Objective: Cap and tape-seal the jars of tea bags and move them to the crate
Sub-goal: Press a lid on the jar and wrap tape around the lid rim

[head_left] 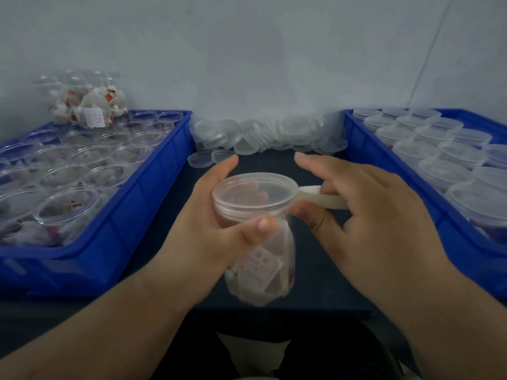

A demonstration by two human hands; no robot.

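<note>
A clear plastic jar of tea bags [260, 259] with a translucent cap [255, 192] on top is held above the dark table, between the two crates. My left hand [219, 223] grips it just under the cap, thumb across the front. My right hand [365, 212] holds a roll of pale tape [323, 198] against the cap's right edge, thumb below and forefinger stretched out above. The jar is slightly blurred.
A blue crate [142, 204] on the left holds several uncapped jars of tea bags, with more stacked at its back [90, 105]. A blue crate [463, 242] on the right holds several capped jars. A heap of loose caps [269, 135] lies against the wall on the dark table [315, 283].
</note>
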